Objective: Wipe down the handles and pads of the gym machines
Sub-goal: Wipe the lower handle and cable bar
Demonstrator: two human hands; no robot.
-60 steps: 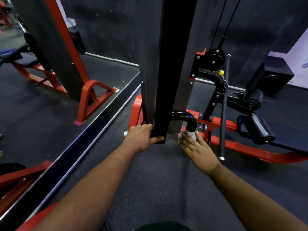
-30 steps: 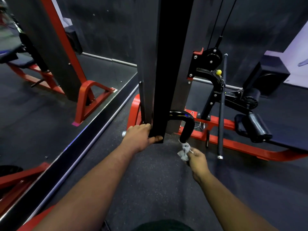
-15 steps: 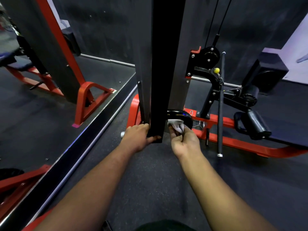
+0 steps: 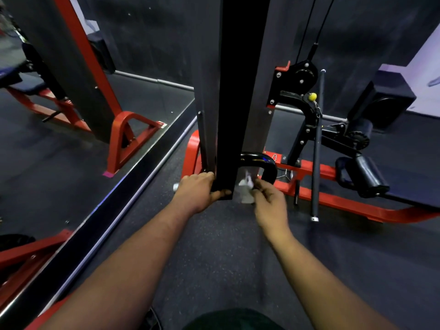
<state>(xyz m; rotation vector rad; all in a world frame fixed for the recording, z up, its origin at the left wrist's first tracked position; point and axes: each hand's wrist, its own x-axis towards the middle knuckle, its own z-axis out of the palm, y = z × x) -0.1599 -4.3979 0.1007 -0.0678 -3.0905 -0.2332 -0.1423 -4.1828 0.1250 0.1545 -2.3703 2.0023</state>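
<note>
The left hand (image 4: 198, 190) grips the lower end of the black upright column (image 4: 238, 91) of the cable machine: fingers (image 4: 207, 177) wrapped round its left edge, thumb pressed across the bottom front face. The right hand (image 4: 270, 203) is motion-blurred; its fingers are curled and pinch a small white cloth (image 4: 246, 189), which hangs just below the inner curve of the black U-shaped handle (image 4: 260, 160). Whether the cloth touches the handle cannot be told from the blur.

The handle sits directly right of the column, near its base, arching over the cloth with its right leg ending beside the right hand's fingertips. Behind it runs the red base frame (image 4: 333, 198) of the machine, lying on the dark speckled floor (image 4: 214, 258).

Further right:
- a thin black straight bar (image 4: 317, 144) stands almost upright, its capped end close to the floor
- a black pulley housing (image 4: 302, 76) with cables rising from it
- a small yellow knob (image 4: 312, 96) below the pulley
- a black roller pad (image 4: 366, 176) at the end of a lever arm

A mirror (image 4: 71, 139) lines the left wall and reflects the red frame and the column
</note>
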